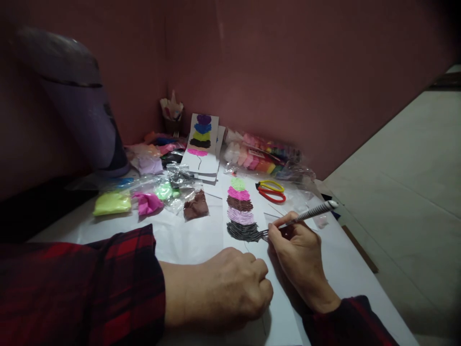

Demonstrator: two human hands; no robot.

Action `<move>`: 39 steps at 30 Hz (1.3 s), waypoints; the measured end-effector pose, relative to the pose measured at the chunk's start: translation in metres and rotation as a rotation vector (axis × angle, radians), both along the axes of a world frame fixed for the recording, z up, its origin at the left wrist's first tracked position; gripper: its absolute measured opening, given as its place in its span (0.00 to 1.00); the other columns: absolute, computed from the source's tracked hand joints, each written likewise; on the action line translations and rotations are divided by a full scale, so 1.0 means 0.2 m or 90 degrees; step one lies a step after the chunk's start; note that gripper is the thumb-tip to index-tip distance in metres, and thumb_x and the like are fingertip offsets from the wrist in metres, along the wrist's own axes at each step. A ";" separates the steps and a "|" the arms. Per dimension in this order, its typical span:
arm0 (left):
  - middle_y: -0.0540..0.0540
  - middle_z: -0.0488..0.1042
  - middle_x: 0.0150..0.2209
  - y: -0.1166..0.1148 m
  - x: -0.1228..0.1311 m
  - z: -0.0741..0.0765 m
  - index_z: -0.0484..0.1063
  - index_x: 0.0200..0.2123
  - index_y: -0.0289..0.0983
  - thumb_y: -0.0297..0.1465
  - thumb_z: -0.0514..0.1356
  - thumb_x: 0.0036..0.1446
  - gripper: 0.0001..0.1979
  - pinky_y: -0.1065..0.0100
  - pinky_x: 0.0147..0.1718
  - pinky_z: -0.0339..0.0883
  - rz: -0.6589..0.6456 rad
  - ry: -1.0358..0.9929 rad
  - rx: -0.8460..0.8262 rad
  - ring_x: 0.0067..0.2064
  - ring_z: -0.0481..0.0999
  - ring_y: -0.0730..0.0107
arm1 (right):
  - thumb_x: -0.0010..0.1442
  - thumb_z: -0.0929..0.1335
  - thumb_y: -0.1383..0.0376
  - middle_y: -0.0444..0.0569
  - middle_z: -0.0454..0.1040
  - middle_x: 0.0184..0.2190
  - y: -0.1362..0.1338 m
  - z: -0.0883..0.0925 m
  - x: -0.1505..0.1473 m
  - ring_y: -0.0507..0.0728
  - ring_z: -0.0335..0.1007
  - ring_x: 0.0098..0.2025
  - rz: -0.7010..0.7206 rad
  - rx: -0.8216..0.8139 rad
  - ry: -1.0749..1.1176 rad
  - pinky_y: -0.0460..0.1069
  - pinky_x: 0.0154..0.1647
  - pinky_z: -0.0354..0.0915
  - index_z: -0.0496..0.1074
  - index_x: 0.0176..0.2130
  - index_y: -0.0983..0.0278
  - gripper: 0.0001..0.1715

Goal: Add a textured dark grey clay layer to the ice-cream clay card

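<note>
My right hand is closed around a fork with a dark and white patterned handle. The fork's tines touch the right end of a black clay band on a white sheet. Above that band lie lilac, brown, pink and light green clay bands, all with ridged surfaces. A thin drawn line runs down from the black band. My left hand rests as a fist on the lower part of the sheet; the inside of its fingers is hidden.
Yellow, pink and brown clay packets lie at left. Scissors with yellow and red handles lie beyond my right hand. A finished-looking clay card, bagged clay and a cup stand near the wall.
</note>
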State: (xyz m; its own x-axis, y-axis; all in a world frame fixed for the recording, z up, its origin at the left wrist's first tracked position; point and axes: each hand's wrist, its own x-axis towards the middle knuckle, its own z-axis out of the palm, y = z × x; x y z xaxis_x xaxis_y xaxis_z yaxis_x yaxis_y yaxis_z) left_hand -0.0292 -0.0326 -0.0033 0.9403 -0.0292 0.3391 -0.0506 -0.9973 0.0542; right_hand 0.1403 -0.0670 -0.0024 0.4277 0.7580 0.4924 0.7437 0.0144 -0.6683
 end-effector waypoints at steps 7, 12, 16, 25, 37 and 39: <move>0.45 0.71 0.29 0.00 0.00 0.00 0.70 0.30 0.33 0.21 0.56 0.53 0.04 0.64 0.17 0.56 0.002 -0.004 0.001 0.25 0.66 0.66 | 0.53 0.69 0.63 0.39 0.66 0.15 0.00 -0.02 0.00 0.51 0.63 0.16 0.009 0.050 0.071 0.46 0.18 0.61 0.65 0.26 0.62 0.09; 0.45 0.70 0.29 0.00 0.00 0.00 0.70 0.30 0.33 0.21 0.57 0.52 0.04 0.63 0.17 0.57 0.000 -0.004 0.006 0.25 0.67 0.66 | 0.53 0.69 0.64 0.38 0.65 0.14 -0.01 -0.02 -0.01 0.50 0.62 0.16 0.052 -0.001 0.106 0.46 0.18 0.60 0.64 0.24 0.62 0.10; 0.45 0.70 0.29 0.00 0.00 0.01 0.70 0.30 0.33 0.21 0.57 0.52 0.03 0.63 0.18 0.58 -0.004 0.007 0.002 0.25 0.67 0.66 | 0.53 0.68 0.64 0.39 0.65 0.15 -0.01 -0.01 -0.02 0.51 0.62 0.17 0.068 -0.018 0.110 0.46 0.19 0.61 0.64 0.25 0.62 0.09; 0.45 0.70 0.29 0.00 0.00 0.00 0.69 0.29 0.33 0.21 0.57 0.53 0.03 0.64 0.18 0.56 0.000 0.001 0.011 0.25 0.67 0.66 | 0.54 0.67 0.63 0.41 0.66 0.16 -0.01 -0.01 -0.01 0.52 0.63 0.19 0.055 -0.048 0.069 0.47 0.22 0.61 0.65 0.25 0.62 0.09; 0.44 0.71 0.30 0.00 0.00 0.03 0.69 0.30 0.33 0.21 0.58 0.52 0.03 0.64 0.18 0.56 -0.001 0.028 0.000 0.26 0.68 0.66 | 0.55 0.68 0.63 0.42 0.68 0.16 0.02 -0.03 0.04 0.53 0.64 0.18 0.003 -0.036 0.042 0.47 0.20 0.61 0.66 0.26 0.63 0.09; 0.44 0.71 0.30 0.00 0.00 0.02 0.69 0.30 0.33 0.21 0.57 0.52 0.03 0.64 0.17 0.56 -0.002 0.017 0.000 0.26 0.68 0.66 | 0.55 0.68 0.63 0.41 0.68 0.16 0.02 -0.03 0.04 0.52 0.65 0.18 -0.002 -0.013 0.043 0.47 0.20 0.61 0.66 0.26 0.62 0.09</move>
State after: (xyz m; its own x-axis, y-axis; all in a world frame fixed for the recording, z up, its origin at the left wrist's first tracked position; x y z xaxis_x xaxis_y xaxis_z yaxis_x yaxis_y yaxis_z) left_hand -0.0290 -0.0326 0.0006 0.9491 -0.0321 0.3134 -0.0519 -0.9971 0.0551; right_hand 0.1487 -0.0620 -0.0075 0.4623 0.7663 0.4462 0.6965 -0.0025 -0.7175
